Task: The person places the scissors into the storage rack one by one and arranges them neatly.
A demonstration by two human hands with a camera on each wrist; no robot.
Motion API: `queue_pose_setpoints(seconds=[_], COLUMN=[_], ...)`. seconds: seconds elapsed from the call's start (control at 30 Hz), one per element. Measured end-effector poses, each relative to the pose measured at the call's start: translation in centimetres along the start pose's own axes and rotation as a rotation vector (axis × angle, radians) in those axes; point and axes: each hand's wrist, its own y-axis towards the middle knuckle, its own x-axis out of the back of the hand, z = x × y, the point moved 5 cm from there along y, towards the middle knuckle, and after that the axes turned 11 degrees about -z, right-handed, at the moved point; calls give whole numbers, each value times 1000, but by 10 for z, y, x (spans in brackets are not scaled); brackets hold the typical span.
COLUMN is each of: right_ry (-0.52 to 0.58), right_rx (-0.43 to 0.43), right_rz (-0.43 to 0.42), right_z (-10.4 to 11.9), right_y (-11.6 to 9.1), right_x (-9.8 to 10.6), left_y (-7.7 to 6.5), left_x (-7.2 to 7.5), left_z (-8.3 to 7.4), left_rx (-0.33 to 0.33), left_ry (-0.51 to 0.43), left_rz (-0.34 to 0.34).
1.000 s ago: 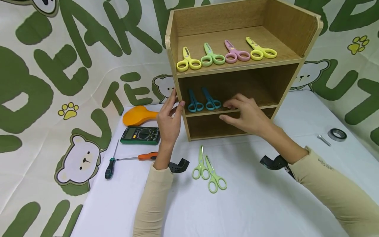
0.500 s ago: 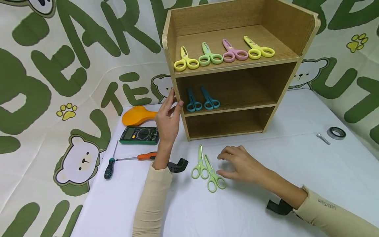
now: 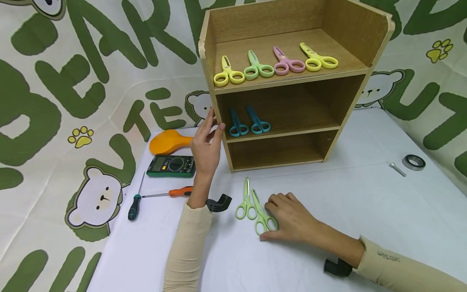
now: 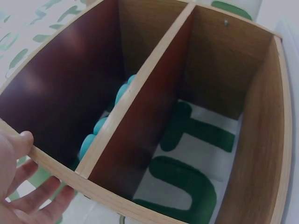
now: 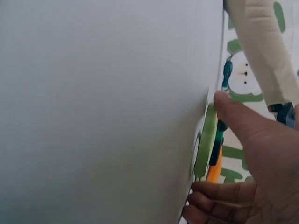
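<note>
My left hand (image 3: 206, 152) holds the left side edge of a wooden shelf (image 3: 279, 134); in the left wrist view its thumb lies on the edge and its fingers sit outside the panel. On the white table, my right hand (image 3: 290, 221) is around the handles of light green scissors (image 3: 263, 217). Its thumb is at the lower loop and its curled fingers are at the other side; the right wrist view shows the green handle (image 5: 205, 142) between them. A second pair of light green scissors (image 3: 246, 200) lies just left. Two pairs of blue scissors (image 3: 238, 126) lie on the middle shelf.
Yellow, green and pink scissors (image 3: 288, 64) line the top shelf. Left of the shelf lie an orange paddle-shaped object (image 3: 168, 142), a multimeter (image 3: 170, 166), an orange screwdriver (image 3: 178, 192) and a green screwdriver (image 3: 134, 207). A bolt (image 3: 397, 169) and a black ring (image 3: 414, 162) lie at right.
My right hand has come down from the middle shelf to the table and closed in around the right-hand green scissors. My left hand stays on the shelf's side.
</note>
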Motion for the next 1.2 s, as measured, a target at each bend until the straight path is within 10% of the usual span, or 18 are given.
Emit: queue_pose_setpoints(seconds=[0.5, 1.2], right_ry=[98, 169], right_rx=[-99, -78], right_rz=[-84, -229], right_z=[-9, -33], right_y=[-6, 27], right_x=[9, 112], left_y=[0, -1], left_x=[0, -2], left_z=[0, 20], left_rx=[-7, 3], left_ry=[-4, 0], left_rz=[2, 9])
